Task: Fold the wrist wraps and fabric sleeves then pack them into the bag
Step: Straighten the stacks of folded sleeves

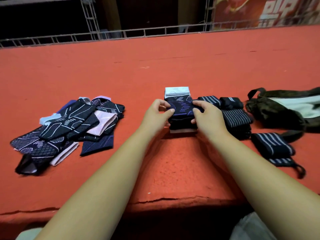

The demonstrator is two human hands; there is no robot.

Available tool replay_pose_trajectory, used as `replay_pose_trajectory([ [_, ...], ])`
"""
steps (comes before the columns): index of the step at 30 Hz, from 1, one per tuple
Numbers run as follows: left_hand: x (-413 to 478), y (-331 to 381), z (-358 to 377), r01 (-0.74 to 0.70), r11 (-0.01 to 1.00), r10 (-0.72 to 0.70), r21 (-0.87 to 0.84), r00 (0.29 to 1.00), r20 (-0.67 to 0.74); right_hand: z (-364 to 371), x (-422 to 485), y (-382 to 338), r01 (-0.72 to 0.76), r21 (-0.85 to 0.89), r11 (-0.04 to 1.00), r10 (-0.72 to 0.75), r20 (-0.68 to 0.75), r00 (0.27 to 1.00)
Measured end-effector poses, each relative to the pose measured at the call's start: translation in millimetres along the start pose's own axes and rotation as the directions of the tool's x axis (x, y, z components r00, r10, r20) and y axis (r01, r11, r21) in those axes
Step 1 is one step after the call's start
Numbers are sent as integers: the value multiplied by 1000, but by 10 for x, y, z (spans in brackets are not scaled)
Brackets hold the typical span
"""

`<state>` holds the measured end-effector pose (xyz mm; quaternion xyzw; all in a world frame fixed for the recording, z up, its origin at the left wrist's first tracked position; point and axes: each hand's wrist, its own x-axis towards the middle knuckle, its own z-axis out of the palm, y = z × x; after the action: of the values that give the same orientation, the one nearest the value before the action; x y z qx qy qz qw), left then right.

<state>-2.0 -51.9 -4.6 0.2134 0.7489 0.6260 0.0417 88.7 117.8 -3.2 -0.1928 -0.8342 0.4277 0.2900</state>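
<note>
Curled fingertips point(171, 110) of your left hand point(158, 112) and right hand point(206, 115) pinch the top folded sleeve point(181, 108) of a stack mid-table point(155, 66); rolled wrist wraps point(235, 118) lie just right, the bag point(277, 108) beyond, unfolded sleeves point(69, 125) heaped well left

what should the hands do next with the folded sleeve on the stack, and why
Probably let go of the folded sleeve: the left hand and right hand hold it square on the stack, and a loose pile of sleeves to the left waits unfolded.
</note>
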Motion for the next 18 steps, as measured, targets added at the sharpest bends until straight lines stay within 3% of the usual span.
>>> replay_pose_trajectory([
  [5,109,-217,258,28,993,-14,112,992,-122,39,70,241,-2,-144,990,8,41,999],
  [11,-23,-566,319,-26,964,86,263,972,-219,214,-65,489,0,-210,978,0,4,1000],
  [18,-32,-611,324,-21,975,68,223,976,-208,235,-43,587,10,-196,981,-15,-24,1000],
])
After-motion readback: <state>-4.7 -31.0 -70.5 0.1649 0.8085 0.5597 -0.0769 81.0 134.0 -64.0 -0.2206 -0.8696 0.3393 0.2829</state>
